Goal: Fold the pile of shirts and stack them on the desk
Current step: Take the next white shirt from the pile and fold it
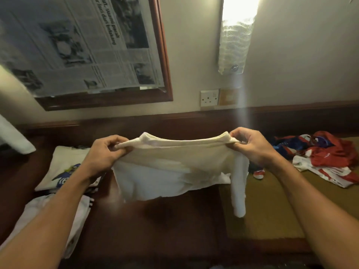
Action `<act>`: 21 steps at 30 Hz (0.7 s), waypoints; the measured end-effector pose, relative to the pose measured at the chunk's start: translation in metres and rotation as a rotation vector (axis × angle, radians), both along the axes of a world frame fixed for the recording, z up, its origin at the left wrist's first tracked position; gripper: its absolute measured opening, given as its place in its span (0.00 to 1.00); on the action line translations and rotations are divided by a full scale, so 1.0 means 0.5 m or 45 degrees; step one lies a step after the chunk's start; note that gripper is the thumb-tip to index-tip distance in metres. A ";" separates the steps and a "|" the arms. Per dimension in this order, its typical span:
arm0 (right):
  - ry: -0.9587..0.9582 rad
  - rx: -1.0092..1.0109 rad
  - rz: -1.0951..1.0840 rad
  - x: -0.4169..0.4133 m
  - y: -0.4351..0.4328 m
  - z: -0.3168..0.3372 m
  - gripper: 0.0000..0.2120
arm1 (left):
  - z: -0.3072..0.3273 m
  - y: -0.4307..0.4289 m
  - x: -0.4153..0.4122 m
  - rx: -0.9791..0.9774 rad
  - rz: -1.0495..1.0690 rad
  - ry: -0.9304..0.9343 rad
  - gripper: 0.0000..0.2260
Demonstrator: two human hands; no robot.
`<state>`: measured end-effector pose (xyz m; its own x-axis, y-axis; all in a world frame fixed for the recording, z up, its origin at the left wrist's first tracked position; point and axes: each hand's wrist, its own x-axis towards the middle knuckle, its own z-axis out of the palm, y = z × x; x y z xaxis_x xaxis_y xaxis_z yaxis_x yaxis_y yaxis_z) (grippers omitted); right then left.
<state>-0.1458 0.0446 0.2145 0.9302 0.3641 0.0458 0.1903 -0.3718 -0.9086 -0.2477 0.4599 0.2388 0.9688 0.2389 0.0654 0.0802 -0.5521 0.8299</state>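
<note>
Newspaper (pixel 77 45) sheet inside the wooden frame (pixel 165 55) on the wall is the only real text in sight. The headline runs tilted and blurred. I read "suara parah" on one line and "dari belakang" on the line below, probably not letter-perfect. Body columns are too small to read. Folded shirt (pixel 62 162) on the desk (pixel 155 230), left side: blue print with pale letters, partly covered, not legible. Red shirt (pixel 330 156) on the right: small white mark, unreadable.
</note>
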 end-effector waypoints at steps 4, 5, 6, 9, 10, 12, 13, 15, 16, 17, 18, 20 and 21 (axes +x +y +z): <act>-0.064 0.038 -0.108 -0.018 0.039 -0.009 0.06 | -0.015 0.024 -0.034 -0.028 0.045 -0.057 0.04; -0.097 0.030 -0.135 -0.022 0.047 -0.012 0.05 | -0.021 0.030 -0.038 -0.023 0.057 -0.083 0.05; -0.137 0.026 -0.168 -0.026 0.053 -0.014 0.05 | -0.026 0.036 -0.041 -0.002 0.069 -0.118 0.07; -0.305 -0.031 -0.281 -0.036 0.063 -0.022 0.04 | -0.038 0.055 -0.047 0.108 0.124 -0.224 0.11; -0.355 -0.061 -0.302 -0.041 0.065 -0.019 0.05 | -0.037 0.059 -0.048 0.132 0.139 -0.263 0.12; -0.431 -0.142 -0.331 -0.040 0.064 -0.004 0.06 | -0.023 0.066 -0.042 0.194 0.167 -0.332 0.12; -0.454 -0.175 -0.340 -0.034 0.062 0.009 0.06 | -0.012 0.071 -0.035 0.243 0.173 -0.357 0.11; -0.432 -0.176 -0.354 -0.006 0.059 0.046 0.06 | 0.021 0.085 -0.011 0.351 0.163 -0.379 0.07; -0.375 -0.125 -0.347 0.012 0.058 0.073 0.05 | 0.044 0.093 0.006 0.377 0.146 -0.386 0.06; -0.298 -0.043 -0.319 0.033 0.060 0.105 0.06 | 0.073 0.098 0.025 0.387 0.118 -0.398 0.05; -0.216 0.043 -0.282 0.051 0.062 0.142 0.07 | 0.105 0.103 0.045 0.389 0.082 -0.408 0.04; -0.159 0.116 -0.213 0.080 0.064 0.226 0.09 | 0.179 0.110 0.081 0.366 0.033 -0.432 0.05; -0.194 0.098 -0.186 0.091 0.062 0.270 0.09 | 0.218 0.114 0.095 0.343 0.037 -0.447 0.05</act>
<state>-0.1005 0.0757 0.3493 0.9531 0.2161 0.2120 0.2764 -0.3359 -0.9004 -0.2003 0.5169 0.3479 0.8699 0.1952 0.4530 -0.1621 -0.7541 0.6364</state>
